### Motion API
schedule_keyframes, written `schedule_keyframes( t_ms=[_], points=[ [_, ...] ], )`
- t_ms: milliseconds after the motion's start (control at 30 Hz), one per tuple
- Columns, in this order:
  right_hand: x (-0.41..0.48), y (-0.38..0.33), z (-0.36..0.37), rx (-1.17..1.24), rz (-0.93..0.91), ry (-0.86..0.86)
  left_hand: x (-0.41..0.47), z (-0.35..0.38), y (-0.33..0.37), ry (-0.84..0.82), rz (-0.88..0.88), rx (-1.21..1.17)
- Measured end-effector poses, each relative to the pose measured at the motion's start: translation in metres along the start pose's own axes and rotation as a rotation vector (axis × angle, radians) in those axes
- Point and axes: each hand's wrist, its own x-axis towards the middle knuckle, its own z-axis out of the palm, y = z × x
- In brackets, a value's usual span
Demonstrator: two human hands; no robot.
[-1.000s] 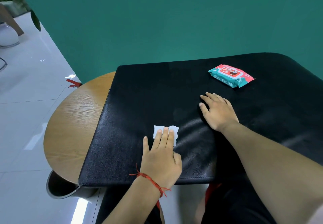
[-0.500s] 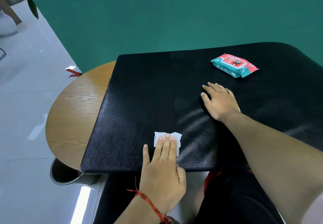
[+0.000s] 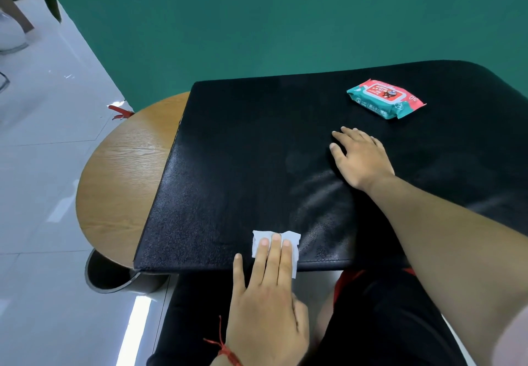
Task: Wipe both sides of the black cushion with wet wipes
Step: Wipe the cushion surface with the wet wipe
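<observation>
A large black cushion (image 3: 245,165) lies flat across a round wooden table (image 3: 123,177). My left hand (image 3: 268,294) presses a white wet wipe (image 3: 294,240) with straight fingers onto the cushion's near edge. My right hand (image 3: 360,160) rests flat on the cushion's middle, fingers spread, holding nothing. Damp streaks shine on the leather between the two hands. A teal and red pack of wet wipes (image 3: 385,98) lies on the cushion at the far right.
A green wall (image 3: 257,22) stands right behind the table. A dark round bin (image 3: 111,277) sits on the white tiled floor under the table's left edge. My dark-clothed legs fill the space below the cushion's near edge.
My left hand has dragged the wipe toward me, from the cushion's middle-front area to its near edge. My right hand stays flat in the same spot.
</observation>
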Motion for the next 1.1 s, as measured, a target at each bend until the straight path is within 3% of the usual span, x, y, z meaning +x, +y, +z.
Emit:
schedule_keyframes(
  t_ms=[433,800,1100],
  points=[
    [0.0,0.0,-0.001,0.001,0.003,-0.006,-0.016,0.006,0.005,0.015,-0.017,-0.027],
    [-0.001,0.0,-0.001,0.022,0.003,-0.009,0.003,0.018,0.031,-0.065,0.093,0.064],
    [0.0,0.001,0.0,0.021,0.002,-0.003,0.021,0.007,0.054,-0.032,0.039,-0.051]
  ],
)
